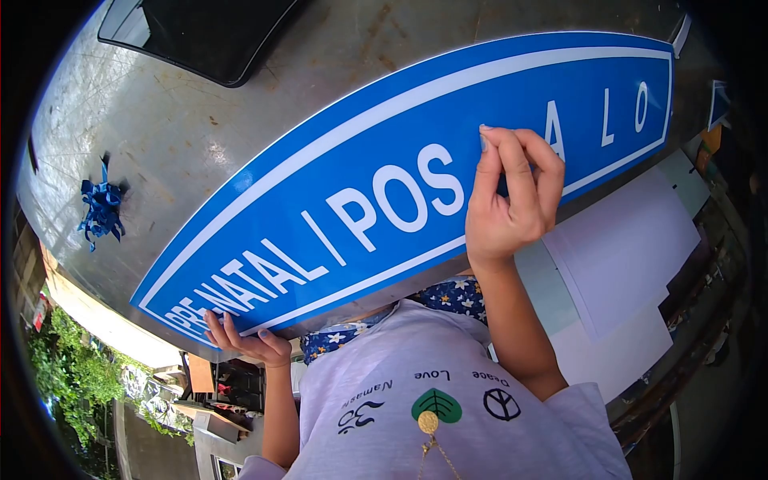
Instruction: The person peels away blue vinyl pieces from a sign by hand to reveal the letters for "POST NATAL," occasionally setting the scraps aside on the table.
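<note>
A long blue sign (pixel 416 104) with a curved top edge, a white border and white letters lies across the metal table. The visible lettering reads "PRENATAL / POS", then "A L O" further right. My left hand (pixel 252 344) is at the sign's lower left edge, its fingers apart and touching the "PRE" letters. Over the gap after "POS", my right hand (pixel 516 192) is raised with thumb and index finger pinched together. Whatever is in the pinch, if anything, is too small to make out. This hand hides part of the sign and the edge of the "A".
The scratched metal table (pixel 312 88) holds a crumpled bunch of blue strips (pixel 102 206) at left and a black flat panel (pixel 200 40) at top left. White sheets (pixel 620 240) lie beyond the sign's lower right edge. Green plants (pixel 72 360) show at lower left.
</note>
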A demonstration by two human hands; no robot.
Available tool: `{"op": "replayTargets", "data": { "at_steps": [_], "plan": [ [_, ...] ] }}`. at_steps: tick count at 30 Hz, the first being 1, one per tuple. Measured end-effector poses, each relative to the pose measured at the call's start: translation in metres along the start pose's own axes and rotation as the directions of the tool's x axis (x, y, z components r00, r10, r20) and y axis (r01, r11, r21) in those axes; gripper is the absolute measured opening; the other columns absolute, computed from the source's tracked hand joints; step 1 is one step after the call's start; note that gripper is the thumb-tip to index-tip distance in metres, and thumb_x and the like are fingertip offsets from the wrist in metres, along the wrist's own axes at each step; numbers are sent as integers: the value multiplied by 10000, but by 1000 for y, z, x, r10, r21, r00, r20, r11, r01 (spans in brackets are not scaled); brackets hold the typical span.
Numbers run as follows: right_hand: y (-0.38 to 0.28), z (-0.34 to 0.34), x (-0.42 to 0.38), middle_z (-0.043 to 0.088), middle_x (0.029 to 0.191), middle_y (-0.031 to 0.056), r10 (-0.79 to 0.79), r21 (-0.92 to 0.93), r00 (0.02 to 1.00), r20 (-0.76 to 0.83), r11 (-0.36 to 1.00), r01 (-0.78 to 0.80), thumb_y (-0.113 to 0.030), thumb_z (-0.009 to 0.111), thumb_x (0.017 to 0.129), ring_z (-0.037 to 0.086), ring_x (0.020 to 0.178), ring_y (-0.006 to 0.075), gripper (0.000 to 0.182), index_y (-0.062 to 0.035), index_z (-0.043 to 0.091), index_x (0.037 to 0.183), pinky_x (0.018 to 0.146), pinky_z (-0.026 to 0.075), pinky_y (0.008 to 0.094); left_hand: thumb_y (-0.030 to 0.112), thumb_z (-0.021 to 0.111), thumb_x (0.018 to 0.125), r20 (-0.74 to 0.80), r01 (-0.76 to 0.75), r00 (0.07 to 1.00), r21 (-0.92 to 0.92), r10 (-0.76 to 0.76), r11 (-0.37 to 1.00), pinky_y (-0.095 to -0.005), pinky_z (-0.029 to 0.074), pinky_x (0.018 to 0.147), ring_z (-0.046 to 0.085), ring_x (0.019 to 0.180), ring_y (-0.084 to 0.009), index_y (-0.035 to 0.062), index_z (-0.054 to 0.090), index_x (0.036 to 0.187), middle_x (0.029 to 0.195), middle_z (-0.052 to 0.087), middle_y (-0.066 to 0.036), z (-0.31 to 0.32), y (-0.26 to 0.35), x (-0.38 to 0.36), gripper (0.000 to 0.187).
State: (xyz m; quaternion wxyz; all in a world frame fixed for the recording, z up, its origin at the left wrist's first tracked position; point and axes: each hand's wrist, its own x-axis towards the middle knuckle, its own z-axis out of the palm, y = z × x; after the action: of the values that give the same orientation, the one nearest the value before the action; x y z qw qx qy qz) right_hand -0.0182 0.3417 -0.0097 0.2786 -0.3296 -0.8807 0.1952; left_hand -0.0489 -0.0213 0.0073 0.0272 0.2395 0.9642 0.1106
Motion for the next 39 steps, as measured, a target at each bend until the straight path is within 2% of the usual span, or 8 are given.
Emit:
{"op": "replayTargets", "data": {
  "at_steps": [5, 7, 12, 15, 17, 20, 34, 39],
  "plan": [
    [5, 2, 4, 596, 937, 79, -79, -45, 996, 26, 996, 81, 37, 727, 786, 588, 710, 143, 169, -1, 714, 950, 506, 475, 240, 415, 304, 958, -18, 3, 1000, -20, -4, 1000, -527, 127, 1127, 308, 1371, -353, 64, 364, 1345, 1454, 337, -221, 0, 2, 2, 526],
    [8, 2, 4, 595, 931, 80, -90, -46, 996, 24, 995, 91, 30, 720, 793, 585, 713, 148, 159, -1, 713, 949, 510, 470, 246, 384, 298, 981, 14, -14, 1000, 2, 14, 1000, -534, 192, 1110, 276, 1369, -373, 2, 356, 1333, 1457, 316, -215, -3, 4, 4, 522],
    [8, 2, 3, 599, 918, 81, -24, 18, 999, 28, 1000, 23, 25, 691, 816, 584, 736, 156, 139, -5, 712, 950, 526, 472, 256, 384, 296, 984, 10, -15, 1000, 1, 15, 1000, -531, 188, 1113, 277, 1369, -370, 6, 352, 1340, 1448, 323, -208, -3, 3, 4, 522],
    [11, -2, -2, 582, 944, 81, -109, 2, 991, 80, 994, 109, 28, 659, 842, 577, 733, 149, 131, -13, 703, 958, 526, 487, 233, 389, 295, 986, 7, -13, 1000, -4, 13, 1000, -529, 172, 1119, 276, 1371, -364, 10, 354, 1346, 1445, 326, -203, -3, 2, 2, 526],
    [10, -1, -4, 545, 1005, 83, 151, 187, 987, 46, 970, -157, 26, 638, 859, 567, 715, 130, 123, -20, 687, 962, 534, 506, 199, 409, 305, 961, -18, 5, 1000, -7, -5, 1000, -541, 133, 1130, 303, 1375, -342, 67, 350, 1352, 1442, 350, -194, 1, 0, 0, 522],
    [3, -4, 5, 502, 1061, 80, 232, 237, 967, 102, 939, -250, 23, 626, 869, 557, 712, 112, 116, -31, 675, 959, 538, 516, 174, 408, 303, 960, -27, -5, 1000, -15, 5, 1000, -541, 132, 1132, 307, 1373, -343, 64, 350, 1354, 1438, 353, -194, 0, 0, 1, 525],
    [5, -6, 19, 458, 1148, 96, 101, 38, 974, 204, 993, -111, 11, 705, 809, 574, 759, 157, 96, -37, 673, 886, 579, 501, 222, 399, 321, 959, -36, -13, 999, 1, 13, 1000, -549, 152, 1131, 320, 1369, -338, 80, 369, 1370, 1432, 380, -187, 1, -1, 1, 522],
    [6, -2, 19, 484, 1120, 98, -54, -101, 975, 217, 992, 78, 3, 633, 876, 577, 764, 144, 67, -6, 664, 935, 630, 500, 227, 397, 317, 956, -33, -6, 999, 0, 6, 1000, -550, 153, 1130, 320, 1368, -338, 78, 371, 1367, 1429, 382, -189, 1, 0, 1, 524]
  ]
}}
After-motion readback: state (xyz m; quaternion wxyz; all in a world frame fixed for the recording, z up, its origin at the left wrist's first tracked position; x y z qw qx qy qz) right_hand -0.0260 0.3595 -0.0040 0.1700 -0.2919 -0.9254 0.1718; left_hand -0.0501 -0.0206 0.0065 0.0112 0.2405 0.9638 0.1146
